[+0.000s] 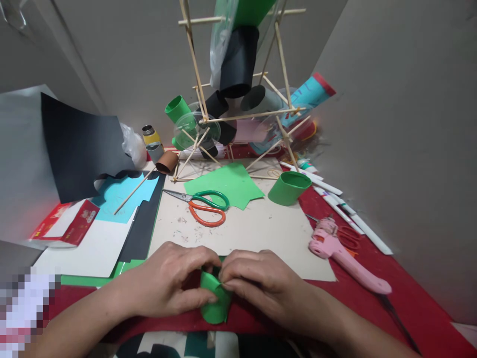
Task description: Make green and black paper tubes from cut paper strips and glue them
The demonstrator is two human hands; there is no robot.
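A small green paper tube (216, 304) stands near the table's front edge between my two hands. My left hand (175, 278) grips it from the left, thumb against the near side and fingers at the rim. On the right side, my right hand (261, 281) pinches the tube's upper rim between thumb and fingers. Beyond my hands lie scissors (208, 209) with one green and one orange handle. A cut green sheet (227, 184) rests behind them, and a second green paper tube (288, 189) stands to its right.
A tall frame of wooden sticks (246, 117) carrying plastic discs and paper tubes rises at the back. A pink glue gun (346, 258) lies right, near white glue sticks (354, 216). At left are a red box (70, 223), blue paper (126, 196) and a curved black sheet (82, 149).
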